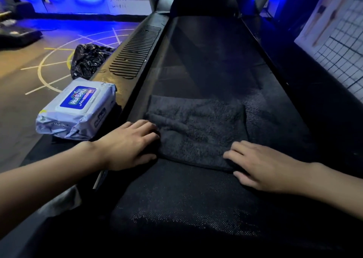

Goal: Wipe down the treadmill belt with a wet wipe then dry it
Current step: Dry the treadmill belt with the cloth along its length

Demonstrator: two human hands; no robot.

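Observation:
A dark grey towel [196, 128] lies spread flat across the black treadmill belt [206, 57]. My left hand [129, 144] rests on the towel's near left corner, its fingers slightly curled over the edge. On the near right edge of the towel lies my right hand [261, 169], fingers stretched out and pressing on the cloth. A white and blue pack of wet wipes [76, 108] sits with its lid closed on the treadmill's left side rail, just left of my left hand.
A crumpled black plastic bag [88, 60] lies on the floor left of the treadmill. The ribbed left side rail [135, 51] runs beside the belt. A wire grid panel [339, 47] stands close on the right. The treadmill's motor hood [204, 2] closes the far end.

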